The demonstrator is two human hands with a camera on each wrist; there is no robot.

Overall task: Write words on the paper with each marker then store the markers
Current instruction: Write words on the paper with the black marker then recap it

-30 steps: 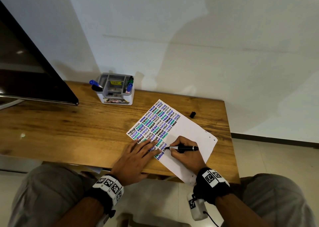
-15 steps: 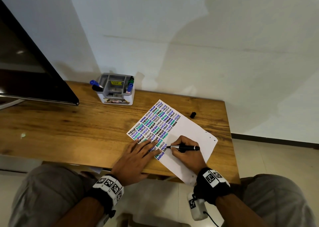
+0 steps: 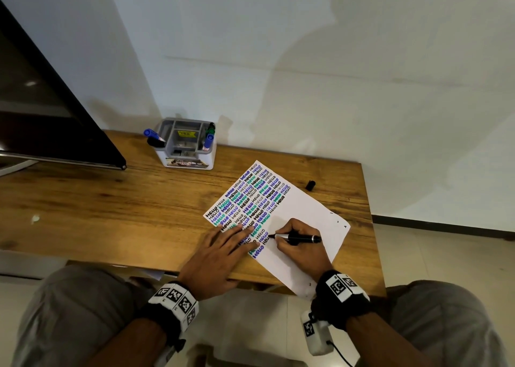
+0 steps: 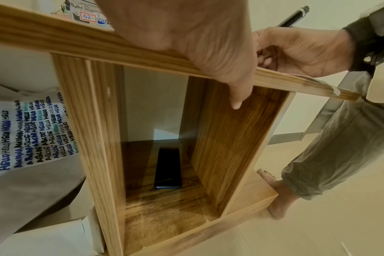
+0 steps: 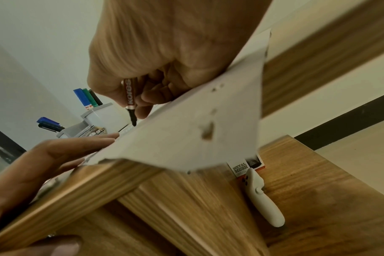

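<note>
A white paper [image 3: 303, 213] covered with rows of "HELLO" in black, blue and green lies slantwise on the wooden desk [image 3: 111, 213]. My right hand [image 3: 299, 245] grips a black marker [image 3: 296, 237] with its tip on the paper beside the last written row; the same marker [image 5: 130, 102] shows in the right wrist view. My left hand [image 3: 220, 251] lies flat, fingers spread, pressing the paper's left edge. The marker's black cap [image 3: 310, 185] lies on the desk beyond the paper. A grey holder [image 3: 185, 147] at the back carries blue, green and black markers.
A dark monitor [image 3: 41, 115] stands at the left. The wall runs right behind the desk. Under the desk are an open shelf with a dark phone [image 4: 168, 168], a written sheet [image 4: 31, 131], and a white handle-like object [image 5: 263, 199].
The marker tip has crept slightly to the right along the line of writing. The left hand has stayed on the paper.
</note>
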